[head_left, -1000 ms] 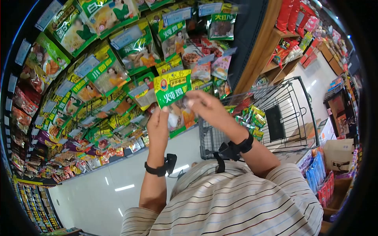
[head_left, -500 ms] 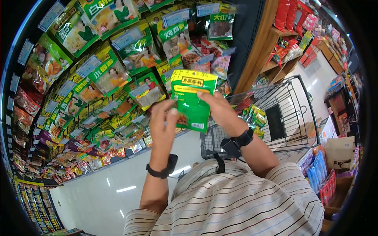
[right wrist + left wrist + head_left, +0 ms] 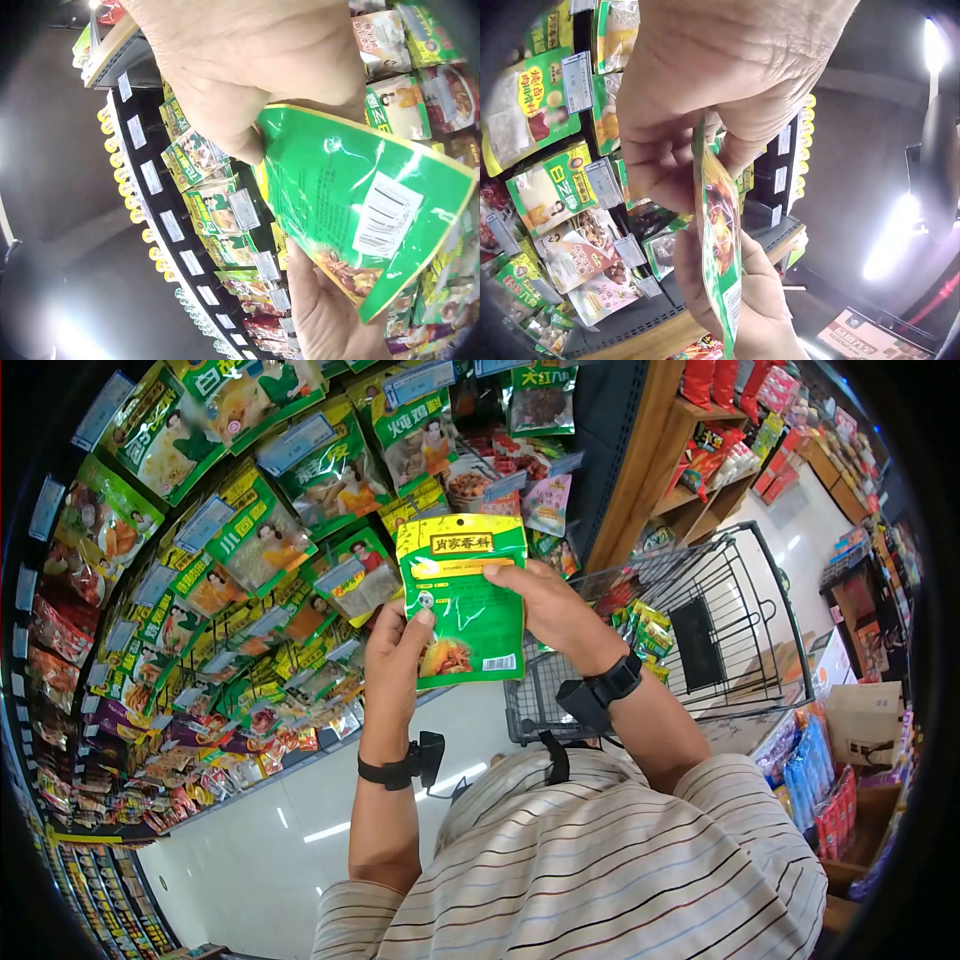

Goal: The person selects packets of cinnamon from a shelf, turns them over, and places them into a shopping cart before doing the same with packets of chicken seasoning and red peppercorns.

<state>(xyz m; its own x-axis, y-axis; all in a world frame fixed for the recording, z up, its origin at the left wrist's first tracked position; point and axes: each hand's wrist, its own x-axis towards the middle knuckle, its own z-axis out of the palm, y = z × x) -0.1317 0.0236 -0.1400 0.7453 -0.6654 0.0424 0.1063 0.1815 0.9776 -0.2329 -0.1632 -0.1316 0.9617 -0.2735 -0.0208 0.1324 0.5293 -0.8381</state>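
A green and yellow seasoning packet (image 3: pixel 465 620) is held upright between both hands, its printed back with a barcode facing the head camera. My left hand (image 3: pixel 393 660) pinches its left edge, thumb on the near face. On the upper right side my right hand (image 3: pixel 560 610) grips it, thumb lying across the yellow strip. In the left wrist view the packet (image 3: pixel 720 247) appears nearly edge-on. The right wrist view shows its barcode side (image 3: pixel 360 202), with the fingers behind it partly hidden.
Hanging seasoning packets (image 3: pixel 270 545) with price tags fill the shelf rack ahead and to the left. A black wire shopping cart (image 3: pixel 740 700) stands at the right, holding several green and yellow packets (image 3: pixel 650 635). Beyond it are wooden shelves (image 3: pixel 670 450) and a cardboard box (image 3: pixel 862 725).
The packet has been turned from its front to its back. My left hand came off it midway and now grips its left edge; the right hand shifted to the upper right side.
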